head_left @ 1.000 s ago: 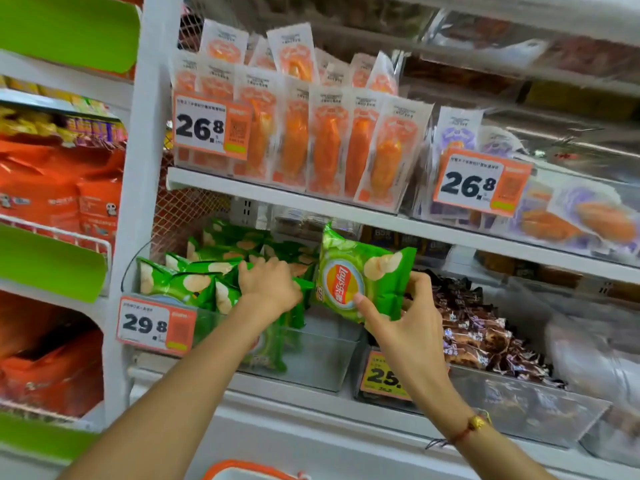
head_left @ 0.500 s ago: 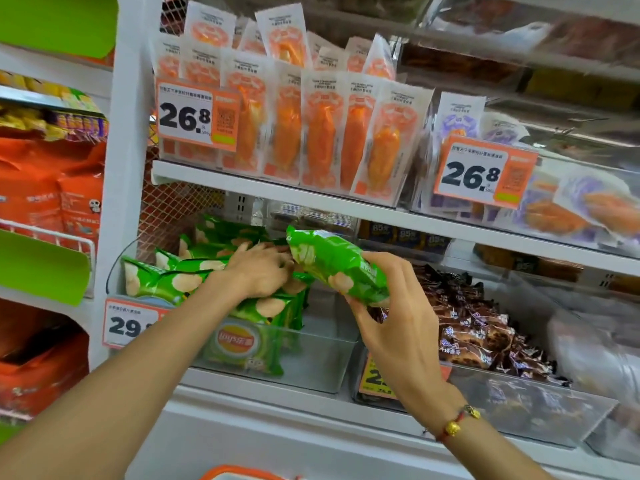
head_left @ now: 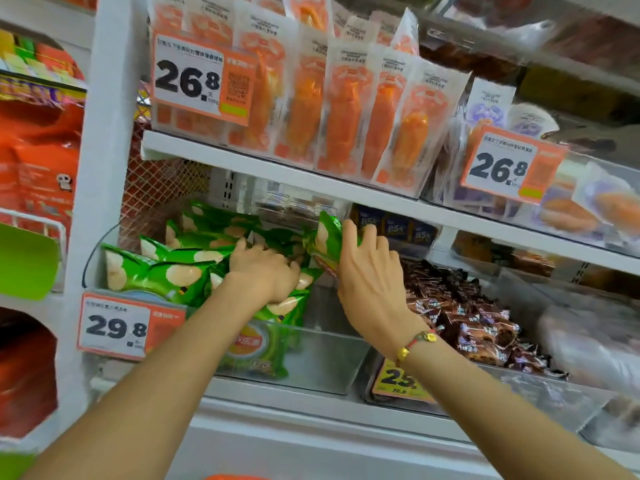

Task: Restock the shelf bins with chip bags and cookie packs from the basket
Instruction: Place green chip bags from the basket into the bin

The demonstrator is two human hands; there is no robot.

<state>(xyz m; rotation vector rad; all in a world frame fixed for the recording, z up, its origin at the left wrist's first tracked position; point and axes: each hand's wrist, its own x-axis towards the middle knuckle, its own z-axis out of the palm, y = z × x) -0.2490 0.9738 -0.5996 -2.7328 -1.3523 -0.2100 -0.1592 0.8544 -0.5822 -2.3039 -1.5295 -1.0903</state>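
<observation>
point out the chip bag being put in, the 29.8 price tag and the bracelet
chip bag (head_left: 325,237), head view, green face above the right fingers
29.8 price tag (head_left: 116,327), head view, on the printed digits
bracelet (head_left: 417,341), head view, band on the right wrist

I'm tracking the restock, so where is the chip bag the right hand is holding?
The chip bag is in the right hand, above the clear bin, right of the left hand.

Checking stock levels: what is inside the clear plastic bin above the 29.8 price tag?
The clear plastic bin holds green chip bags. The left hand rests on them, covering some, and the tag hides the bin's front left.
</observation>
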